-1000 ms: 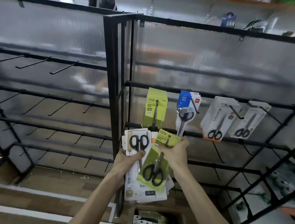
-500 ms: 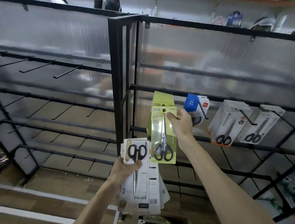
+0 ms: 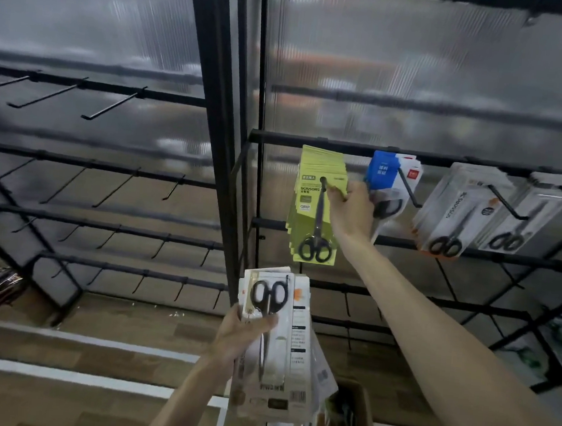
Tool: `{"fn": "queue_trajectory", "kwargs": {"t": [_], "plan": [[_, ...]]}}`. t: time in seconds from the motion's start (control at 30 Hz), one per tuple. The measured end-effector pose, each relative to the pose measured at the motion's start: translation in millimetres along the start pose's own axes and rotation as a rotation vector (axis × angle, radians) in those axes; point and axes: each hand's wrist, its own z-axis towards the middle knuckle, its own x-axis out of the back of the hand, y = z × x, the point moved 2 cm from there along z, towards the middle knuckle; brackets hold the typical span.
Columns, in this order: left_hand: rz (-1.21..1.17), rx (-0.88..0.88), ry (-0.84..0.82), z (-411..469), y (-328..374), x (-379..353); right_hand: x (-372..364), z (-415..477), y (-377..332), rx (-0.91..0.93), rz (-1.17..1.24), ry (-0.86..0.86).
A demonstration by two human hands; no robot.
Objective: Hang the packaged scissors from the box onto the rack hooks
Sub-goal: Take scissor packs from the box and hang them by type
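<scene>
My right hand [image 3: 353, 209] pinches the upper right edge of a yellow-green scissors pack [image 3: 313, 215]. That pack hangs at the front of a stack of like packs, with the hook's tip [image 3: 323, 181] through its hole. Lower down, my left hand [image 3: 245, 332] grips a bundle of white scissors packs [image 3: 281, 345], black handles uppermost. The cardboard box [image 3: 361, 420] stands at the bottom edge with more packs inside.
Blue-and-white packs [image 3: 386, 174] and two stacks of white scissors packs [image 3: 456, 211] hang on hooks further right. The black rack's left section [image 3: 84, 158] carries rows of bare hooks. A black upright post [image 3: 221, 139] divides the sections. Wood-pattern floor lies below.
My right hand lifted the yellow-green pack from the bundle up to the hook and slid it on in front of the stack. The left hand kept holding the white bundle.
</scene>
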Motion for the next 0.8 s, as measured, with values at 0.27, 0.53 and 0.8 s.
{"fn": "queue_trajectory", "kwargs": {"t": [0.27,0.53,0.8], "plan": [[0.076,-0.074,-0.029,0,8,-39,33,-106,83,-0.171,-0.186,-0.4],[0.033,-0.079,-0.188,-27,13,-114,118,-133,105,-0.319,-0.051,-0.313],[-0.018,0.091,-0.328,-52,5,-194,208,-128,144,-0.355,-0.036,-0.054]]}}
